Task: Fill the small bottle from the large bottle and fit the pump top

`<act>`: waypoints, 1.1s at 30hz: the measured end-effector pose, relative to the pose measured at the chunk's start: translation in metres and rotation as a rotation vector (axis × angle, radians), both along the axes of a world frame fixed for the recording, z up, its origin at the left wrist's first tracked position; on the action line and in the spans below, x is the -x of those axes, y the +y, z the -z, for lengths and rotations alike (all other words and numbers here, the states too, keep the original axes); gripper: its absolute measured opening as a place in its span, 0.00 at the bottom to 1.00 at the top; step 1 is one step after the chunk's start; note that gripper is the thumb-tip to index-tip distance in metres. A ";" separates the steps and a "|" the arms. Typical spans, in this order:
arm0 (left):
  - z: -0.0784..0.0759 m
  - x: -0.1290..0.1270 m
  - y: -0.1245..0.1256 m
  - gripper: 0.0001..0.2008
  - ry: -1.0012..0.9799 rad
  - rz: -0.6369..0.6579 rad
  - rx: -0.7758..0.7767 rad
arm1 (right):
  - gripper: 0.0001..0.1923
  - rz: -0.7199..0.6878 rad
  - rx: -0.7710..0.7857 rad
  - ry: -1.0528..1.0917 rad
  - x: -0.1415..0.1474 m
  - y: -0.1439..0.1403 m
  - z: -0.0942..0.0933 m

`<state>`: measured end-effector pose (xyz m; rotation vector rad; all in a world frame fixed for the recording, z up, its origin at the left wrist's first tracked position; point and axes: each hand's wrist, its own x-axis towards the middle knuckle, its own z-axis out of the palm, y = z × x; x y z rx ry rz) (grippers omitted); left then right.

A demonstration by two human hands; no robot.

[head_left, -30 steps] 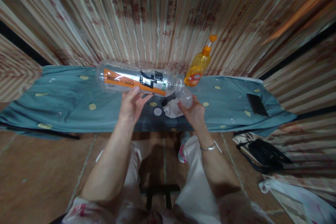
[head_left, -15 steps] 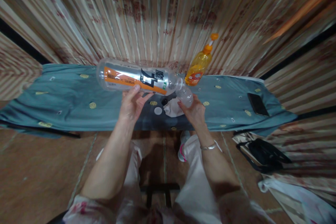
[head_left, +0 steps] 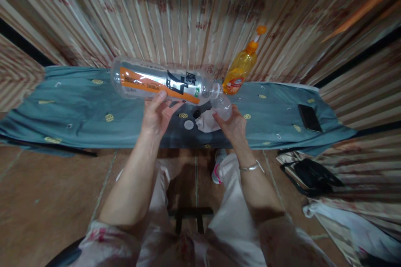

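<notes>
My left hand (head_left: 156,116) is closed around the underside of a large clear plastic bottle (head_left: 159,82) with an orange and silver label. The bottle lies nearly level in the air, its neck pointing right. My right hand (head_left: 233,124) grips a small clear plastic bottle (head_left: 223,108), whose mouth meets the large bottle's neck; whether anything flows between them I cannot tell. Below them on the cloth are a crumpled pale cloth (head_left: 207,122), a white round cap (head_left: 189,124) and a small dark round cap (head_left: 196,114).
An orange pump bottle (head_left: 239,69) of yellow liquid stands behind my right hand, near the curtain (head_left: 178,12). A dark phone-like object (head_left: 309,117) lies at the right of the blue-green covered table (head_left: 78,112). A black bag (head_left: 313,175) is low on the right.
The view has shifted slightly, so the table and bottles sit a little higher in the picture. Both hands keep their hold, and the two bottles stay mouth to mouth.
</notes>
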<state>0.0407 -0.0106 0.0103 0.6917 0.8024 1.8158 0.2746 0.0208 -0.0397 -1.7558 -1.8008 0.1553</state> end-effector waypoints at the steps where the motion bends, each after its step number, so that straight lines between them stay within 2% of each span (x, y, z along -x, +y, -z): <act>1: 0.000 0.000 0.000 0.18 -0.004 -0.001 0.001 | 0.30 0.005 0.004 -0.003 0.000 0.000 0.000; 18: -0.001 0.001 0.000 0.18 -0.011 0.005 0.021 | 0.32 0.021 -0.009 0.018 0.001 0.001 0.001; 23: -0.004 -0.001 0.000 0.22 -0.073 0.005 0.005 | 0.32 -0.013 -0.014 0.012 -0.001 0.002 0.003; 33: -0.007 -0.001 -0.001 0.22 -0.144 -0.011 0.037 | 0.31 -0.013 -0.071 -0.004 0.000 0.004 0.011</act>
